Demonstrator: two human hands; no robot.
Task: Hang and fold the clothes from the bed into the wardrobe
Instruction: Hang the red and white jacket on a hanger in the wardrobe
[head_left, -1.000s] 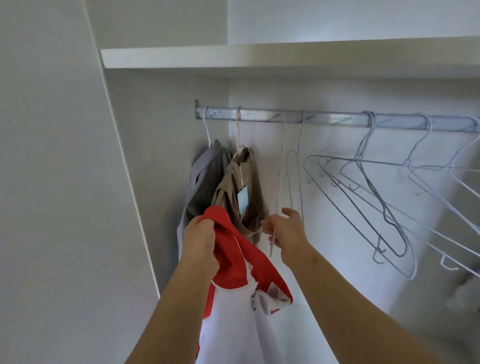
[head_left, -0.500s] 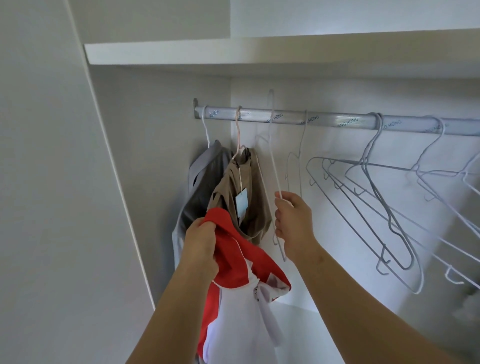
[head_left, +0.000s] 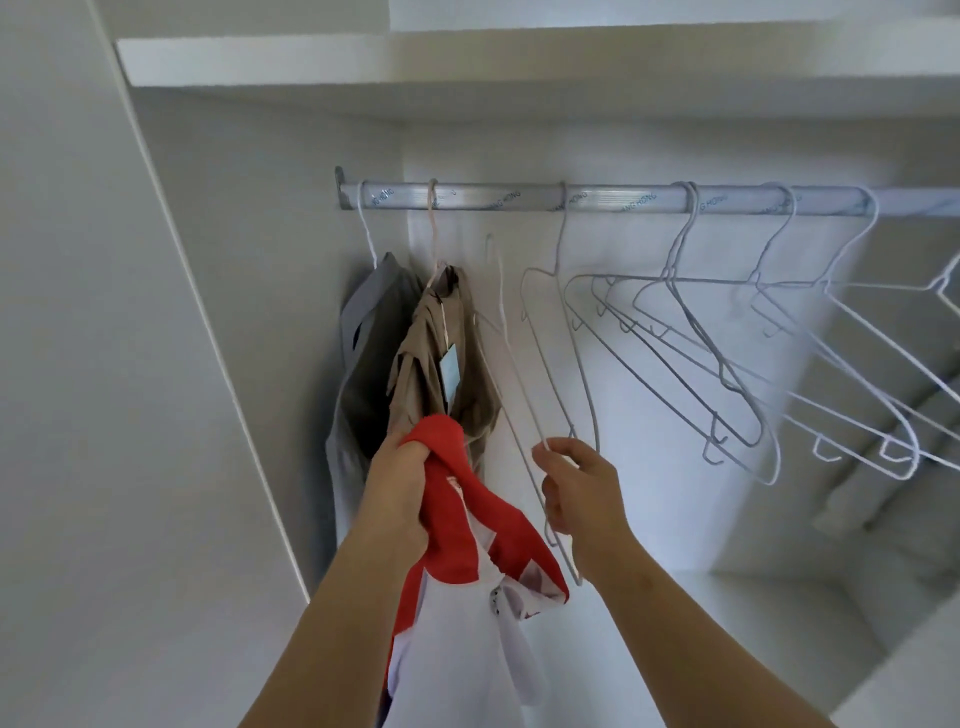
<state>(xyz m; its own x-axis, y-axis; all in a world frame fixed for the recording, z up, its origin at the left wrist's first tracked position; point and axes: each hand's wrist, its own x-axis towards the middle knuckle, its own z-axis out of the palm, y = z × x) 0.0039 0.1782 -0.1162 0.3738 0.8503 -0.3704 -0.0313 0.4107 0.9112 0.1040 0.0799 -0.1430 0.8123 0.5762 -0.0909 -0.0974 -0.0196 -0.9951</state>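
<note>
My left hand (head_left: 402, 480) grips the red top edge of a red and white garment (head_left: 467, 597), which hangs down between my arms. My right hand (head_left: 582, 493) holds a thin white wire hanger (head_left: 511, 374) by its lower part. The hanger's hook is off the silver wardrobe rail (head_left: 613, 199) and sits below it. A grey garment (head_left: 363, 374) and a beige garment (head_left: 431, 364) with a blue tag hang at the rail's left end.
Several empty white wire hangers (head_left: 727, 364) hang along the rail to the right. A white shelf (head_left: 467, 57) runs above the rail. The wardrobe's side panel (head_left: 208, 312) is at the left, and a white ledge (head_left: 831, 623) lies low on the right.
My right hand has lifted the wire hanger off the rail and brought it down toward me. My left hand keeps holding the red and white garment in the same place.
</note>
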